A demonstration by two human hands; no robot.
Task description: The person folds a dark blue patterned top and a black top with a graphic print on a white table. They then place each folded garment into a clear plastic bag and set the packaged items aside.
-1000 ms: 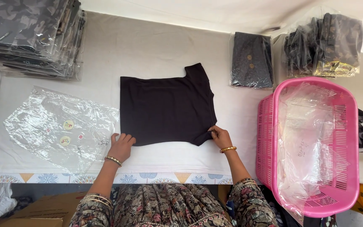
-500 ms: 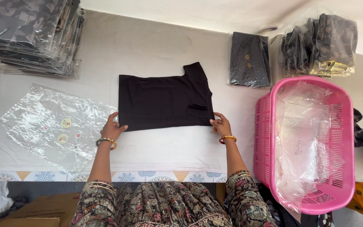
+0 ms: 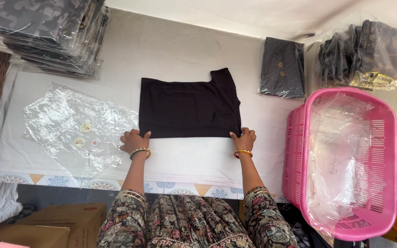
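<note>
- Black garment (image 3: 189,108), folded into a flat rectangle with one short sleeve poking up at its upper right, lies at the centre of the frame on the white-covered table (image 3: 180,158).
- Left hand (image 3: 133,140) pinches the lower left corner; right hand (image 3: 244,138) pinches the lower right corner, fingers curled onto the cloth edge.
- I judge the fabric soft, light and limp; it would sag unless taken by two corners or the folded edge.
- Clear plastic bag (image 3: 70,131) with small round stickers lies just left of the garment, nearly touching the left hand.
- Pink basket (image 3: 382,151), lined with clear plastic, fills the lower right.
- Packed dark garments (image 3: 282,66) sit at upper right; a stack of bagged grey ones (image 3: 47,32) at upper left.
</note>
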